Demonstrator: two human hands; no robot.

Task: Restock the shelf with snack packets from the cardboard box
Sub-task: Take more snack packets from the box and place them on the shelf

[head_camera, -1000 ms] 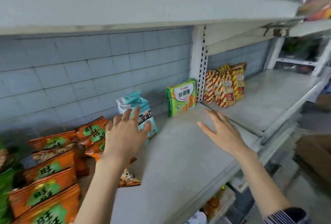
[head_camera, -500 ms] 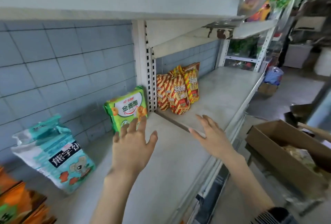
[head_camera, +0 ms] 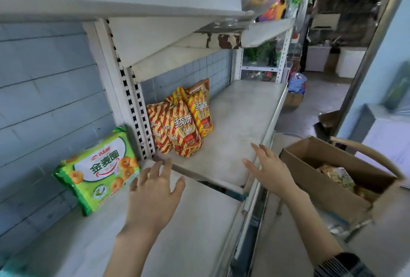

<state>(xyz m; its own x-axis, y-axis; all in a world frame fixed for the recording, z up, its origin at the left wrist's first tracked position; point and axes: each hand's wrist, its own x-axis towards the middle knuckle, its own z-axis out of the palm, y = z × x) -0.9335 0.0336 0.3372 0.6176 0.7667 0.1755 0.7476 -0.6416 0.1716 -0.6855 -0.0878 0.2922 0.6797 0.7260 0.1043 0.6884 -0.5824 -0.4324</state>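
We are turning right, so the cardboard box [head_camera: 321,185] is showing bigger at the lower right of the frame. It is sitting open beside the shelf [head_camera: 233,126], with snack packets [head_camera: 339,177] inside. Our right hand [head_camera: 270,170] is floating near it, fingers spread and holding nothing, probably going for more packets. Our left hand [head_camera: 153,194] is floating over the shelf at the lower middle, spread and empty too. A green packet [head_camera: 97,170] at the left and striped packets [head_camera: 179,126] in the middle are standing at the back, fronts facing out for shoppers.
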